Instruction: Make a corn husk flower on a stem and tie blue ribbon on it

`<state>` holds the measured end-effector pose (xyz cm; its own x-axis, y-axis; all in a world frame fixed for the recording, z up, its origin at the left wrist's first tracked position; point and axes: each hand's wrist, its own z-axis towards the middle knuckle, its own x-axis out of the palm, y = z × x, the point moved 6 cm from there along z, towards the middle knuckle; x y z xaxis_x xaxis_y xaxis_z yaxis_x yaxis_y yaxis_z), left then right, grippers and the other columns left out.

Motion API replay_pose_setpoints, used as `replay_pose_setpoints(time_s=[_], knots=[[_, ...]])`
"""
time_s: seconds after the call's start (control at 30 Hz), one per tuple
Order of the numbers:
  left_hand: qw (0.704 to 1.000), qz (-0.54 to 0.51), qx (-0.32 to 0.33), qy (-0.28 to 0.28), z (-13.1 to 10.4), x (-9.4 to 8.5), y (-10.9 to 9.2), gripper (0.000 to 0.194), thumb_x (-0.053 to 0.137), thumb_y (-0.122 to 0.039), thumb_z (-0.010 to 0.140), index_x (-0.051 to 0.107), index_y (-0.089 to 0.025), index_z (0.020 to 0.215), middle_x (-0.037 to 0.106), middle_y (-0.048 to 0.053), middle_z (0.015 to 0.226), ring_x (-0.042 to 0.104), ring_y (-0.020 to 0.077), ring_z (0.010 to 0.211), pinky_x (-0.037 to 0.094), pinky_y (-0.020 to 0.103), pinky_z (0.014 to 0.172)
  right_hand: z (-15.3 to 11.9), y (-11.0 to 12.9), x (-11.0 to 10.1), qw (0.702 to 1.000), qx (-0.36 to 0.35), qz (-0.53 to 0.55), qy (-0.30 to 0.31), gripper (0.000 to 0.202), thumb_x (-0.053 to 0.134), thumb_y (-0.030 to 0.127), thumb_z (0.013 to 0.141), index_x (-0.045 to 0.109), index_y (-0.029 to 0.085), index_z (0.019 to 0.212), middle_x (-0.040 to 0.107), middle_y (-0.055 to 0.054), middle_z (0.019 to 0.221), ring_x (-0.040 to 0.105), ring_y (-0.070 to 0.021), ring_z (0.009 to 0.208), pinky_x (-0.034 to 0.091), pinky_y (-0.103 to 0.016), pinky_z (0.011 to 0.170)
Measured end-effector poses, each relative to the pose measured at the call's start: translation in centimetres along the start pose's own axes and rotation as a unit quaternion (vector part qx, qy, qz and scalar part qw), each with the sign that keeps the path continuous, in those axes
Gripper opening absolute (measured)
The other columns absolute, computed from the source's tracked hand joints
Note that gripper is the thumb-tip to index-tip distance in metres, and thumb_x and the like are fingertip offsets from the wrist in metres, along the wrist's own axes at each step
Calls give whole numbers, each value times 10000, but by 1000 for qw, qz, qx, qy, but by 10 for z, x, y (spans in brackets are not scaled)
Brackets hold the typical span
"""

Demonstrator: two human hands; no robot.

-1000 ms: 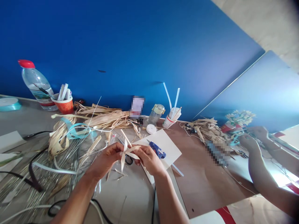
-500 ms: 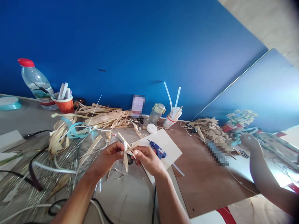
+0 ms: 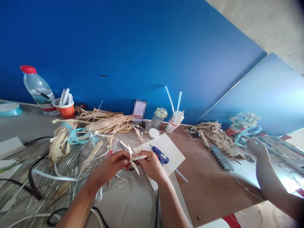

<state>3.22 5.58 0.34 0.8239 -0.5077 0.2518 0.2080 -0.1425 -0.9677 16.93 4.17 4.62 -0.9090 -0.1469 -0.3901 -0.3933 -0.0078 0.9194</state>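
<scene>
Between my two hands is a small flower of pale dried husk (image 3: 135, 157), its pointed petals spread outward. My left hand (image 3: 117, 163) is closed, fingertips pinching the flower's left side near its base. On the other side my right hand (image 3: 148, 163) grips it with thumb and fingers at the petals. The exact contact points are partly hidden by the fingers. A blue glue gun (image 3: 160, 154) lies on a white sheet (image 3: 175, 155) just right of my right hand. Dark scissor handles, partly covered, seem to lie under my hands.
Dried husks (image 3: 111, 123) lie along the blue wall, near an orange cup (image 3: 66, 110) and a red-capped bottle (image 3: 39, 91). Thin wires (image 3: 68, 171) spread at left. A jar (image 3: 158, 117) and a cup of glue sticks (image 3: 172, 126) stand behind. Another person's arm (image 3: 266, 167) reaches in at right.
The flower has turned in my fingers, so its petals now fan out more toward me and the right. My hands have shifted only slightly. The view has tipped a little.
</scene>
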Motion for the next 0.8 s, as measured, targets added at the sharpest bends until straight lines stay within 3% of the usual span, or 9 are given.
replay_pose_setpoints(time_s=[0.17,0.33,0.5,0.8], knots=[[999,36,-23,-31,0,-4,2,114,684,-299,745,697,-195,791,596,-8,625,507,136,597,412,251,628,-1,0,-2,998,4,-34,-44,218,470,135,755,682,173,720,675,-17,740,580,-150,713,412,-234,665],[996,70,-29,-38,0,-6,5,149,658,-315,763,718,-204,685,564,-3,571,474,142,576,395,244,604,-1,2,0,998,-16,-36,-46,239,451,112,751,682,174,741,684,-23,785,597,-163,760,421,-244,699],[997,57,-18,-56,0,-9,9,146,636,-329,783,739,-229,808,596,-3,643,447,146,583,355,234,565,-1,4,2,998,-41,-41,-40,189,475,131,745,646,158,670,619,-4,692,530,-136,670,373,-224,620],[997,57,5,-46,0,-10,7,153,633,-329,795,706,-224,710,610,-7,674,477,152,639,372,235,610,-3,5,4,998,-12,-61,-11,263,498,256,811,563,162,574,484,20,582,410,-114,590,312,-229,560]])
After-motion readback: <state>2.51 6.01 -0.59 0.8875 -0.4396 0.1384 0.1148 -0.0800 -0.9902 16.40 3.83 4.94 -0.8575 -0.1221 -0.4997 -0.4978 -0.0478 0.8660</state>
